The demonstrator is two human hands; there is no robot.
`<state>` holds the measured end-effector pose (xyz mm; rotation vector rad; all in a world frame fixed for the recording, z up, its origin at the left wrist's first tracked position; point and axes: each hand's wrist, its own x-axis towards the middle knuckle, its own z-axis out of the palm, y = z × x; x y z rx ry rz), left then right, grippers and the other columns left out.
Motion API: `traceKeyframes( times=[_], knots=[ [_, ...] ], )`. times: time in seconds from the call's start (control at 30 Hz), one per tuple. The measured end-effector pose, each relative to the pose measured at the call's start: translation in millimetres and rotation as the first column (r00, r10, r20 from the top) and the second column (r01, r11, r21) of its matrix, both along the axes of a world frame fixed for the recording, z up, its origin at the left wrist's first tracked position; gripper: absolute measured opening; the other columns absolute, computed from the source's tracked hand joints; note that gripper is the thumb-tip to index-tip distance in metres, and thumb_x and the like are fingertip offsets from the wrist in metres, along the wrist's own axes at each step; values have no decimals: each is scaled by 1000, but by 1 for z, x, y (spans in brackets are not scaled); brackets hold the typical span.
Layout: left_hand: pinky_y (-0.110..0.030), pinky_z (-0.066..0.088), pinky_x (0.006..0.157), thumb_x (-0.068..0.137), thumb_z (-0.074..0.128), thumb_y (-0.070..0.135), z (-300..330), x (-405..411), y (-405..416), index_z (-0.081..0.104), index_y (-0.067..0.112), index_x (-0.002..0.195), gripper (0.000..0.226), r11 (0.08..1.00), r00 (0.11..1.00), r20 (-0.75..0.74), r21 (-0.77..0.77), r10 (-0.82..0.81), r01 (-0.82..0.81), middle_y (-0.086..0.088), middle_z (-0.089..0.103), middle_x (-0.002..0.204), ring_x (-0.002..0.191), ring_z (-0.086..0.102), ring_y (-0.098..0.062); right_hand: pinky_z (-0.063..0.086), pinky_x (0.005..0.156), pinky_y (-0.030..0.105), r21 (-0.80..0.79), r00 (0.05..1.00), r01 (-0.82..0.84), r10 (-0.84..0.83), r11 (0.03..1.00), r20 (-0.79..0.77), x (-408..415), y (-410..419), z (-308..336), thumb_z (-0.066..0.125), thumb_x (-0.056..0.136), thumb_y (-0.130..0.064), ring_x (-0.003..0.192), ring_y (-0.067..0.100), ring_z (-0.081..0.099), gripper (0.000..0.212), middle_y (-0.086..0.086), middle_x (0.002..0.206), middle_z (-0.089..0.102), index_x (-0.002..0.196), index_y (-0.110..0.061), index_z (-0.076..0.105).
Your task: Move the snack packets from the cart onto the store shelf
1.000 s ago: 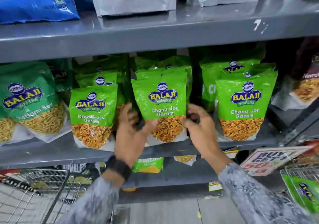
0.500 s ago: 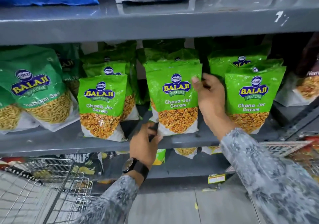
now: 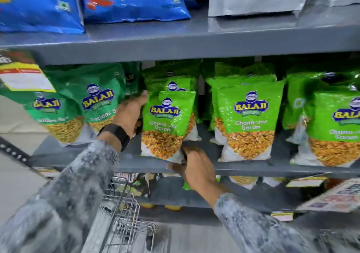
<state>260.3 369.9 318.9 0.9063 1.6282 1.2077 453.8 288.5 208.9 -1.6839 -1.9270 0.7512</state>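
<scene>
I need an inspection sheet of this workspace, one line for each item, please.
Surface: grey metal shelf, packets standing on it in rows.
Job's things: light green Chana Jor Garam packet upright at the shelf front; similar packets to its right.
Clutter: dark green packets at left; blue bags on the shelf above.
Hands: left hand against the packet's left edge; right hand at its bottom right corner; grip unclear.
Cables: nothing seen.
Surroundings: wire cart below; black wrist strap.

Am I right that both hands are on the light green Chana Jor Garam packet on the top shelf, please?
Not quite: the head view shows that packet on the middle shelf, not the top one. The left hand and right hand are both on it.
</scene>
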Motion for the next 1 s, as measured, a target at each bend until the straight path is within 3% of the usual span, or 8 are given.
traceKeyframes(
  times=[0.13,0.23,0.37,0.57,0.67,0.77,0.93,1.0],
  knots=[
    [-44,51,94,77,79,32,2,-5,7,78,23,85,13,985,989,8,87,-147,146,-1,75,97,93,64,-19,52,71,40,-10,987,145,-145,989,-65,-3,8,-8,73,80,-45,100,39,69,31,9,96,77,99,-21,65],
    [-49,53,94,76,79,30,2,-6,10,74,29,67,10,970,996,-41,226,-84,91,6,70,79,86,59,-15,55,70,41,14,969,243,-242,970,-49,4,11,-13,71,86,-35,97,37,72,17,12,92,76,90,-22,61],
    [-35,51,81,91,69,22,-4,-6,-4,65,25,87,7,965,988,-4,217,-152,149,19,74,72,70,66,4,44,63,36,-8,957,262,-260,965,-130,6,18,-6,77,80,-21,83,32,68,24,0,76,67,77,-27,54],
    [-23,53,90,92,68,26,-47,-23,-40,62,21,128,38,947,957,-155,172,-244,270,10,72,105,93,67,0,55,93,31,-6,735,387,-313,922,-601,-2,62,56,77,84,-44,101,18,66,59,-1,125,69,136,-19,63],
    [-30,52,91,93,67,27,-29,-16,-18,67,26,112,19,958,983,-57,222,-172,181,13,71,97,89,66,-2,48,80,22,-12,686,403,-311,915,-657,0,96,85,79,83,-43,78,12,60,35,-1,89,75,91,-10,75],
    [-34,54,83,87,74,18,-6,-13,7,71,15,93,8,961,994,-58,257,-92,103,5,71,84,79,64,-12,29,56,25,95,719,434,-281,896,-636,1,110,93,80,84,-22,52,8,33,47,-6,51,40,53,-9,47],
    [-32,56,81,85,76,16,0,-7,4,71,13,94,11,963,994,-89,258,-58,80,0,72,87,74,66,-10,48,65,29,93,734,437,-294,895,-613,0,107,89,80,83,-27,61,11,53,27,-4,65,61,68,-12,65],
    [-28,54,80,87,74,19,-7,-11,-9,68,14,115,29,973,995,-86,223,-44,62,4,72,90,73,69,-1,61,82,33,96,763,399,-272,912,-587,-3,93,91,81,83,-30,84,16,72,34,1,102,77,111,-11,75]
  ],
)
